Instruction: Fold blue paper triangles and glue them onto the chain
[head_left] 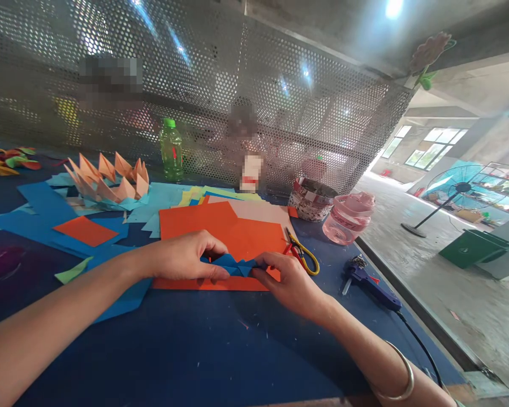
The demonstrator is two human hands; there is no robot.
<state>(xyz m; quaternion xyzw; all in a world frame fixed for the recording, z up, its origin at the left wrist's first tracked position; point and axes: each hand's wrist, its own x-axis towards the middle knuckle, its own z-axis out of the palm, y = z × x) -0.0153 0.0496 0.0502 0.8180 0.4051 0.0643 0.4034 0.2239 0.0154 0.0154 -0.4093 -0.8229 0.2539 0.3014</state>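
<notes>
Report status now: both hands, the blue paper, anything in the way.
Left hand and right hand pinching opposite ends of folded blue paper. Blue piece over orange sheets. Yellow-handled tool lying close by right hand.

No lettering, brand or number can be read. At about three o'clock, far off on the floor, a green, box-shaped bin point(470, 251) bears a small pale emblem point(463, 250) on its front, too small to make out. At ten o'clock, a clear, green-capped plastic bottle point(171, 161) shows a red mark point(175, 152), its detail illegible. Toward twelve o'clock, a pale upright patch point(250, 169) with a red band point(249, 181) near its foot is blurred into blocks.
</notes>
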